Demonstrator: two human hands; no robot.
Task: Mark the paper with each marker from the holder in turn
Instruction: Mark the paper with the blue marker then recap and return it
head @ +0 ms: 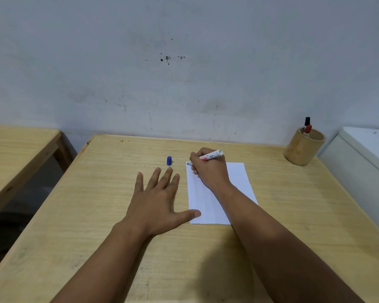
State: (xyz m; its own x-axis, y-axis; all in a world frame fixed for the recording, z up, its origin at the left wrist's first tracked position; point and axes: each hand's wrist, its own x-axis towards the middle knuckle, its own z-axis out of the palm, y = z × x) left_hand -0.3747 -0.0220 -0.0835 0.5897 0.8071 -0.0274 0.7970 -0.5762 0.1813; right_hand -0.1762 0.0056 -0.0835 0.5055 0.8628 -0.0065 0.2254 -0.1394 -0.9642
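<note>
A white sheet of paper [239, 180] lies on the wooden table [96, 215]. My right hand [210, 169] grips a white marker [212, 155] with its blue tip touching the paper's far left corner. The marker's blue cap [169, 160] stands upright on the table, left of the paper. My left hand [160, 200] rests flat on the table with fingers spread, its thumb on the paper's near left edge. A round wooden holder [303, 149] at the far right holds a black-capped marker [307, 121] and a red-capped marker [307, 130].
A grey stained wall [184, 62] rises right behind the table. A second wooden table [20, 149] stands to the left across a gap. A white cabinet or appliance [363, 158] butts against the table's right side.
</note>
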